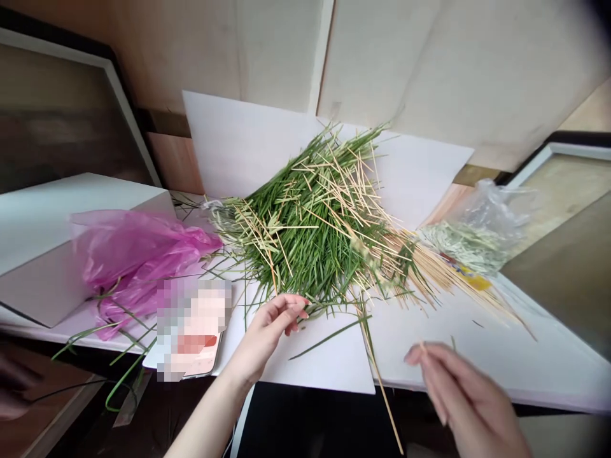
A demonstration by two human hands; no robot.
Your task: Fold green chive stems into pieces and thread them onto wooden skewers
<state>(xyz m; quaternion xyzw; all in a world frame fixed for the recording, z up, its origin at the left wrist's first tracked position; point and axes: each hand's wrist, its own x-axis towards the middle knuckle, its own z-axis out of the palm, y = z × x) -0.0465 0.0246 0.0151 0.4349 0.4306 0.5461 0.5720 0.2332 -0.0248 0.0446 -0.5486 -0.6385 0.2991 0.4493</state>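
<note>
My left hand [274,324] is at the near edge of a big heap of garlic chives [305,248]. Its thumb and fingers are pinched, with green leaves right at the fingertips. My right hand [458,388] is above the table's front edge at the lower right, thumb and forefinger pressed together. A pale tip, like the end of a bamboo skewer [422,344], shows between them; the rest is hidden by the hand. Many bamboo skewers [429,267] lie over the heap and fan out to its right. Small bundles of chives are threaded on some of them.
A pink plastic bag [138,254] lies on the left beside a white box [86,222]. A phone [205,356] is near the front edge. A clear bag [477,235] stands at right. One skewer [386,407] and loose leaves overhang the edge.
</note>
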